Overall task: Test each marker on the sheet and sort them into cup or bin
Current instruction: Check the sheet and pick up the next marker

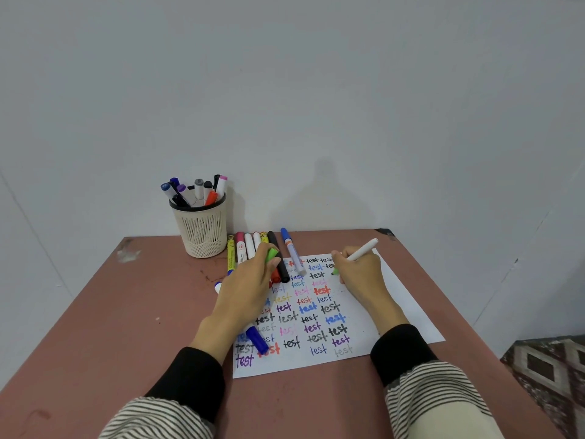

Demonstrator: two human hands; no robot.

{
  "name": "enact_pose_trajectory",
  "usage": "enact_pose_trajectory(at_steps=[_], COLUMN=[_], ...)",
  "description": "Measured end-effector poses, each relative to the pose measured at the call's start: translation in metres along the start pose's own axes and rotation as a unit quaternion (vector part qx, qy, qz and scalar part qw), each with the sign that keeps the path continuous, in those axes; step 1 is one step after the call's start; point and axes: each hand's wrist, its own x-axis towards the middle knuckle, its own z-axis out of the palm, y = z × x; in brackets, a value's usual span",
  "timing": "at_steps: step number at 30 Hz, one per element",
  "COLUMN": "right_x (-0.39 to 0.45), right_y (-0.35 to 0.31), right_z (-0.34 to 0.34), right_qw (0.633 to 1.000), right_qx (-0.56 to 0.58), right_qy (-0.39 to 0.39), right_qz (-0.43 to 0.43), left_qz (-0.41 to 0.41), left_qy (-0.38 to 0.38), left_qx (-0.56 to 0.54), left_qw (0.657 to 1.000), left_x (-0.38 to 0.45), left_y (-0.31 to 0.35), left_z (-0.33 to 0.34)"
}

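Right hand (357, 274) grips a white-barrelled green-tipped marker (361, 251), fingers curled round it, green tip touching the white paper sheet (405, 299) near its far edge. Left hand (250, 286) rests on the sheet's left side, fingers pinching a small green marker cap (271, 254). Hands are apart. Sheet lies flat on the reddish-brown table (126, 312), covered in rows of the word "test" in many colours. A row of capped markers (250, 245) lies side by side at the sheet's far left corner, partly under the left hand; a blue-capped white marker (291, 248) lies just beside them, angled onto the sheet. A blue marker (257, 339) lies on the sheet by the left wrist. Cream mesh plastic cup (201, 229) stands upright at the table's far edge, left of the row, holding several markers. Bin not visible.
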Motion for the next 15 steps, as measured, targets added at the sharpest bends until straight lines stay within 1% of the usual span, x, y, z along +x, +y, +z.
enact_pose_trajectory(at_steps=[6,10,15], right_x=[0.0014,0.0007,0.0014], right_y=[0.0018,0.0019,0.0007], right_z=[-0.0003,-0.0007,0.0000], right_qw=[1.000,1.000,1.000], right_qx=[0.007,0.007,-0.003], right_qy=[0.029,0.007,0.017], right_qz=[-0.007,-0.008,-0.007], left_qz=[-0.002,-0.001,0.000], left_qy=[0.000,0.000,0.001], left_qx=[0.002,0.003,0.000], left_qw=[1.000,1.000,1.000], left_x=[-0.0002,-0.0007,-0.0002], left_y=[-0.0005,-0.0004,-0.0006], left_z=[0.0006,-0.0003,-0.0001])
